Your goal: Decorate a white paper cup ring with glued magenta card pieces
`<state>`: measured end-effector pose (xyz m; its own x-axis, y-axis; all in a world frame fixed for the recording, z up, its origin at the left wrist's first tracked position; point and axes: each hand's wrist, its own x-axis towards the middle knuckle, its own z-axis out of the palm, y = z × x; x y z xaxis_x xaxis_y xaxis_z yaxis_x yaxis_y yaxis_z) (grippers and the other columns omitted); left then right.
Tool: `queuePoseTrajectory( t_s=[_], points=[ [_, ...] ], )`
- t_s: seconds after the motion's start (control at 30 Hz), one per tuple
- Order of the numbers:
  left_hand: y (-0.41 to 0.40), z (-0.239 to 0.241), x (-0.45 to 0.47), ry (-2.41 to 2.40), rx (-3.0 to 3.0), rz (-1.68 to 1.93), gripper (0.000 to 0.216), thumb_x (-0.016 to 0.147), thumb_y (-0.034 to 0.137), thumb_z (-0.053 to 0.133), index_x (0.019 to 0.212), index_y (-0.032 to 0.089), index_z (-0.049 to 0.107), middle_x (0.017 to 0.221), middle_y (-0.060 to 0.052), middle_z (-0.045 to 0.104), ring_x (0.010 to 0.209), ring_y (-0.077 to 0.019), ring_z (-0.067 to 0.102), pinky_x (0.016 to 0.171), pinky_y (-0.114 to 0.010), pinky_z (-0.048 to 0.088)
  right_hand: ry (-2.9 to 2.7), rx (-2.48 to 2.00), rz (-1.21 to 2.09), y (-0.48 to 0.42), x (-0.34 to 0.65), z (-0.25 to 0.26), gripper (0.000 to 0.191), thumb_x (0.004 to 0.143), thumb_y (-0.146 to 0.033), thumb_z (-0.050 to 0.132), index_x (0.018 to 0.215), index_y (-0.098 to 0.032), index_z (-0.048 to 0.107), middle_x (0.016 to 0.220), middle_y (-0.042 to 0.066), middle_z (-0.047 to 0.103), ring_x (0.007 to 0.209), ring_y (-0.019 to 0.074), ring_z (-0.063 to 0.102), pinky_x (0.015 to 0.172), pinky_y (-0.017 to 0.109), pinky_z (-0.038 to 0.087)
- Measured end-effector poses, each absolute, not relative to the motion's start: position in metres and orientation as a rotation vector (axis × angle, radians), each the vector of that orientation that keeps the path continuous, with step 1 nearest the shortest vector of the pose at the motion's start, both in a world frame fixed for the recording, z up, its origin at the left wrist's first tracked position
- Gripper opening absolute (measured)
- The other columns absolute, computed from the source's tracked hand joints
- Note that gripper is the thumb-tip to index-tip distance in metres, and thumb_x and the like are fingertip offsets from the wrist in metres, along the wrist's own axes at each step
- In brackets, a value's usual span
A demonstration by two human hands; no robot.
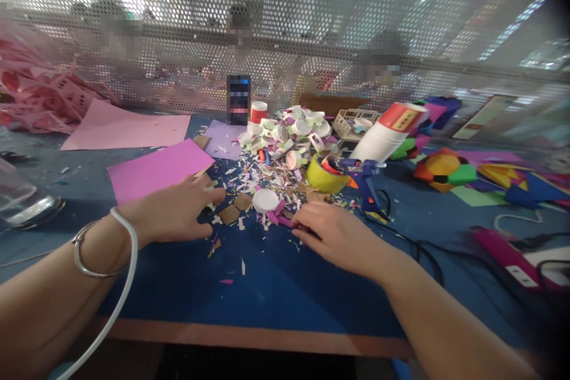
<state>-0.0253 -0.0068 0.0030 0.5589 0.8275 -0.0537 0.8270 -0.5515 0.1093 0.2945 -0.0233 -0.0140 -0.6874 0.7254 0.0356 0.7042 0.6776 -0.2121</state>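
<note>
My left hand is spread over the near left side of the paper scraps, fingers apart and nothing held. Close to its fingertips are brown cardboard pieces. My right hand rests low on the table with its fingers curled together; something small and dark shows at the fingertips, too hidden to name. Touching or almost touching those fingers is a purple-pink paper piece. A round white lid-like disc lies between my hands. Behind it rises a heap of small white paper-cup pieces with green and purple bits.
A blue glue gun stands beside a yellow bowl, its cable running right. Stacked paper cups lean behind. Purple paper and pink paper lie left, near a clear glass. A power strip sits right.
</note>
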Motion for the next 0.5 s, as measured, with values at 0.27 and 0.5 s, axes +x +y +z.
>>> queuePoseTrajectory(
  t_s=[0.27,0.5],
  points=[
    [0.001,0.001,-0.034,1.495,2.693,-0.218,0.032,0.074,0.012,0.053,0.105,0.018,0.059,0.111,-0.013,0.060,0.101,-0.0300,0.060,0.088,-0.044,0.048,-2.770,-1.190,0.248,-0.023,0.295,-0.013,0.015,0.099,-0.023,0.055,0.090,-0.015,0.064,0.088,0.005,0.065,0.083,0.0191,0.057,0.073,0.033,0.043],
    [0.000,0.008,-0.035,1.620,2.616,-0.121,0.063,0.081,0.001,0.035,0.142,0.015,0.041,0.114,-0.015,0.068,0.108,-0.0292,0.067,0.090,-0.043,0.050,-2.780,-1.197,0.256,-0.024,0.294,-0.013,0.015,0.099,-0.024,0.055,0.092,-0.015,0.065,0.089,0.006,0.066,0.085,0.0208,0.058,0.075,0.035,0.044]
  ],
)
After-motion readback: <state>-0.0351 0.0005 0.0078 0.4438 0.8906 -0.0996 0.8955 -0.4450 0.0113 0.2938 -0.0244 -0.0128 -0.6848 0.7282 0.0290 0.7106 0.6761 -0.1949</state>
